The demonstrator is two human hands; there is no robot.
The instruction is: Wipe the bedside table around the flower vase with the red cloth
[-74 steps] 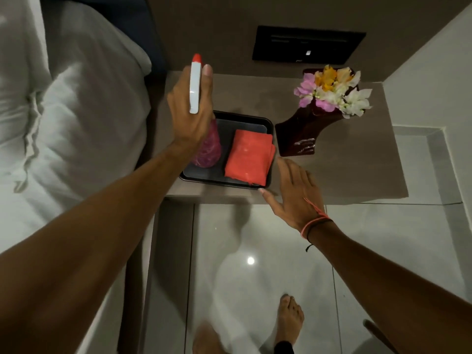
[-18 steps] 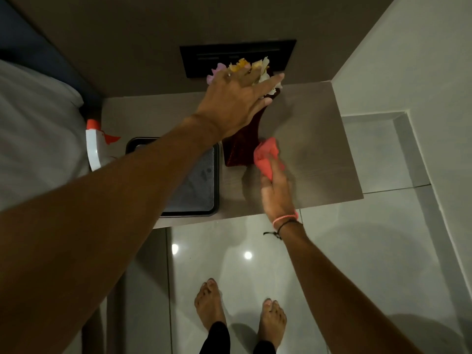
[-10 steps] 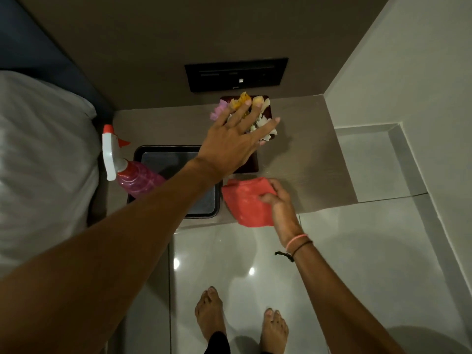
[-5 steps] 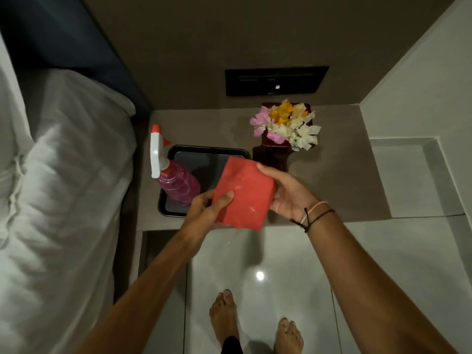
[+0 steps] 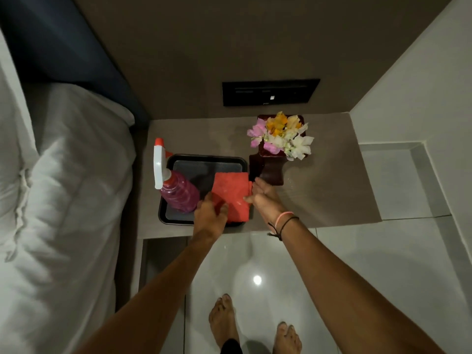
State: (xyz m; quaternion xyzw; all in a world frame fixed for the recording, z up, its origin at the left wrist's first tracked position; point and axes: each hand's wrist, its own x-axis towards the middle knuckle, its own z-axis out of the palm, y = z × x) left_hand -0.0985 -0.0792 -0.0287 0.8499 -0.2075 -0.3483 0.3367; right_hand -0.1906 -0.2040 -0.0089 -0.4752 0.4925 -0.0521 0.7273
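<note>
The red cloth (image 5: pixel 232 192), folded into a rectangle, lies over the right side of the black tray (image 5: pixel 207 159). My left hand (image 5: pixel 210 217) grips its near left corner. My right hand (image 5: pixel 265 200) holds its right edge between thumb and fingers. The dark red vase (image 5: pixel 271 169) with pink, yellow and white flowers (image 5: pixel 281 136) stands upright on the brown bedside table (image 5: pixel 332 180), just beyond my right hand.
A pink spray bottle (image 5: pixel 176 190) with a white and red trigger head stands in the tray's left side. A white bed (image 5: pixel 51 200) borders the table on the left. A black wall panel (image 5: pixel 270 92) sits behind. My bare feet stand on glossy tiles (image 5: pixel 383 264).
Both hands have lowered the folded cloth from mid-air in front of the table down onto the tray. The vase stands free, my left hand no longer on the flowers.
</note>
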